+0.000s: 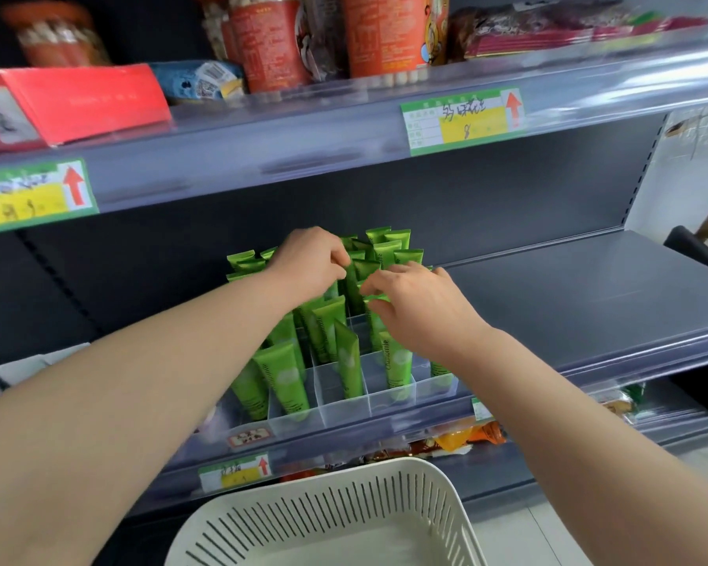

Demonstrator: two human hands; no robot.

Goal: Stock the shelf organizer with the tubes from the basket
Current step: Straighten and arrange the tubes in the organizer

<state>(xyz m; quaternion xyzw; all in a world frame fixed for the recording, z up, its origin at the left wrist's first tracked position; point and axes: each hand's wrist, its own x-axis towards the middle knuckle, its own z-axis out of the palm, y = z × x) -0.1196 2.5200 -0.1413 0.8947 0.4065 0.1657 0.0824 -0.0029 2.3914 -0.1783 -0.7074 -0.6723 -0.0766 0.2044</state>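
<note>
A clear plastic shelf organizer (389, 398) with divided cells stands on the middle shelf. Several green tubes (291, 381) stand upright in its cells. My left hand (307, 263) reaches over the middle rows and pinches the top edge of a dark green tube (351, 288). My right hand (422, 300) is beside it, its fingers curled around the top of another green tube (375, 320). The white slotted basket (442, 496) sits below in front of the shelves; the part of its inside that shows holds no tubes.
The dark shelf (569, 296) runs on to the right of the organizer. Above is a shelf edge with price tags (462, 120), red boxes and snack jars. Packaged snacks (466, 437) lie on the shelf underneath.
</note>
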